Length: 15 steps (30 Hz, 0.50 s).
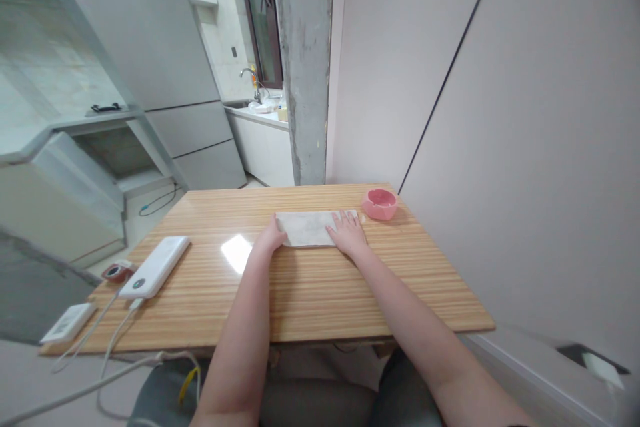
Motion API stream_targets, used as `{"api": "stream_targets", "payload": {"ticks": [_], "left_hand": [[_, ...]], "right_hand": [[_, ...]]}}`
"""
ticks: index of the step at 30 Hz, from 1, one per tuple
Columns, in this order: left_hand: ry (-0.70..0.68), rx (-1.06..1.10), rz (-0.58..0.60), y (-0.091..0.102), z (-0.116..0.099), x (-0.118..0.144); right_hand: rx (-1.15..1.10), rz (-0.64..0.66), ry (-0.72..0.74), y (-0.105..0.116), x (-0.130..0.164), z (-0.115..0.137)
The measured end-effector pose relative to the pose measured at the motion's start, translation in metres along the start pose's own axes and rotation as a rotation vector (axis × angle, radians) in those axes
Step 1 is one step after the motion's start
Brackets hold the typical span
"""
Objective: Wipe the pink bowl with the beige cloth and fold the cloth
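A folded off-white cloth lies flat as a long strip across the far middle of the wooden table. My left hand is at the cloth's left end, its thumb over the near corner and its fingers along the short edge; the undersides of those fingers are hidden. On the cloth's right end rests my right hand, palm down with the fingers spread. A pink ashtray with a notched rim stands just beyond my right hand, apart from it.
The wooden table meets a pale wall panel on the right. At the left lie a white power bank with cables, a small red-and-white device and a white box. A white cable hangs past the front edge.
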<state>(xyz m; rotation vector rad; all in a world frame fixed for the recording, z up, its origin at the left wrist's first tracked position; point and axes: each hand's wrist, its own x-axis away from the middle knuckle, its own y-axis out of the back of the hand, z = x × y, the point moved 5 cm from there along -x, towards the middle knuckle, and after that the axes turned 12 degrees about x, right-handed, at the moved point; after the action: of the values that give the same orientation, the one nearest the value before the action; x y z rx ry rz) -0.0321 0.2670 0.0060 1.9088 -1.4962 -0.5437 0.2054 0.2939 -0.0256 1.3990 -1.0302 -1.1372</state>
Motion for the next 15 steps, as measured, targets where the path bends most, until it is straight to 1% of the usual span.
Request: {"api": "stream_targets", "payload": {"ticks": [3,6,8,9,11,13,14,15], "left_hand": [[0.070,-0.109,-0.020,0.005,0.007,0.000],[0.105,-0.122,-0.110,0.015,0.009,0.001],[0.078,-0.046,-0.163,0.018,0.005,0.001],[0.049,0.024,-0.169,0.017,0.003,0.001],[-0.013,0.190,-0.137,0.012,-0.002,-0.001],[-0.050,0.311,-0.116,0.007,-0.005,-0.003],[-0.068,0.339,-0.143,0.008,-0.005,-0.004],[-0.094,0.353,-0.201,0.011,-0.006,-0.004]], "right_hand": [[-0.016,0.036,-0.008,0.003,0.001,-0.006],[-0.020,0.070,-0.093,0.004,0.003,-0.016],[-0.024,0.083,-0.126,0.003,0.004,-0.018],[-0.028,0.083,-0.125,0.003,0.005,-0.017],[-0.038,0.068,-0.122,0.001,0.004,-0.014],[-0.047,0.049,-0.126,0.000,0.003,-0.012],[-0.049,0.042,-0.130,0.000,0.002,-0.012],[-0.052,0.038,-0.134,0.000,0.002,-0.011]]}}
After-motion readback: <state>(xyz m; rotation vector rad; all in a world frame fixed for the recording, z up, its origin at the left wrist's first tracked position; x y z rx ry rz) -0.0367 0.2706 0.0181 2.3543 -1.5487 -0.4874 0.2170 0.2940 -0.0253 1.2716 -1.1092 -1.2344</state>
